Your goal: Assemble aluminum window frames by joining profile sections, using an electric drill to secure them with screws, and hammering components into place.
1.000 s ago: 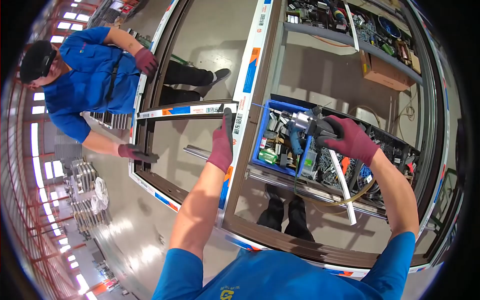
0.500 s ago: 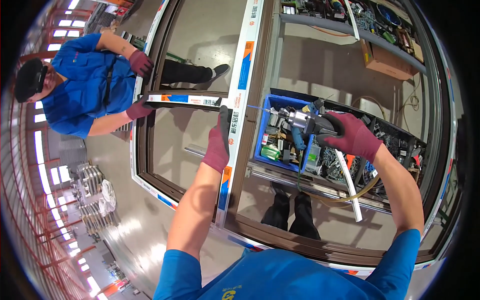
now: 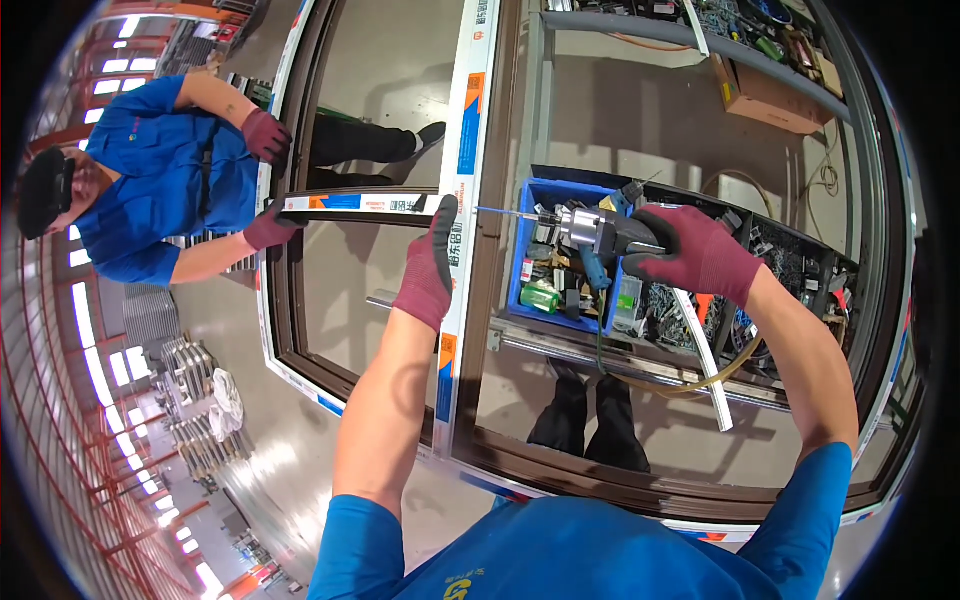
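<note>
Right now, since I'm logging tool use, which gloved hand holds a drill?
The wearer's right hand; it alone grips the drill. The left hand touches the white-faced bar; the co-worker's hands are at the frame.

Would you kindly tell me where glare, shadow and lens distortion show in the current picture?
Head view: glare whitens the floor at lower left; head view: a curved shadow crosses the left forearm; head view: fisheye distortion bows the frame near the rim.
</note>
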{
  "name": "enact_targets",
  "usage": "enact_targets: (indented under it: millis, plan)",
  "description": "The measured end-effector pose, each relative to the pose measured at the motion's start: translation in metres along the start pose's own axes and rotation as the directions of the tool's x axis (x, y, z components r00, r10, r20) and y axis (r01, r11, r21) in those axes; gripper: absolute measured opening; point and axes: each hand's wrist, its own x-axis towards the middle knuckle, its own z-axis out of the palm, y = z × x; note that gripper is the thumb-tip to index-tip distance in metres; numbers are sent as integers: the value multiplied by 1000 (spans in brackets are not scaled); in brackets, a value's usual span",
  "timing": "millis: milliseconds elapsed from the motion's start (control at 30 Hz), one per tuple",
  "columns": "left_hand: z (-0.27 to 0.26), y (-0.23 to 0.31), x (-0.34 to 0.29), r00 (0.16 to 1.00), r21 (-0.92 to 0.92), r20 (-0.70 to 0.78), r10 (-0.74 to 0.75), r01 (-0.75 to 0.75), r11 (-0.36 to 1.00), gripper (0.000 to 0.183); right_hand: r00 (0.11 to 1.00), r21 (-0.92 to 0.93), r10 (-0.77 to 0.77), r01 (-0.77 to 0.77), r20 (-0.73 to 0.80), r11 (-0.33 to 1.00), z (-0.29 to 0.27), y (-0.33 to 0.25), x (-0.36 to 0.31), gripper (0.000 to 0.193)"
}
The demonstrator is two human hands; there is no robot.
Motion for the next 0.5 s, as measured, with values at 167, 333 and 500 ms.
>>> enact_targets:
  millis: [167, 333, 500]
  plan:
    - [4, 5, -7, 997, 112, -75, 27, -19, 993, 58, 999, -2, -37, 37, -8, 999, 6, 7, 3, 58]
    - [-1, -2, -3, 996, 69, -36, 78, -76, 995, 59, 997, 18, -11, 10, 70, 1000, 1, -7, 9, 58]
    - [-11, -8, 5, 993, 84, -36, 113, -110, 990, 58, 997, -13, -67, 67, 44, 998, 1, -12, 16, 61]
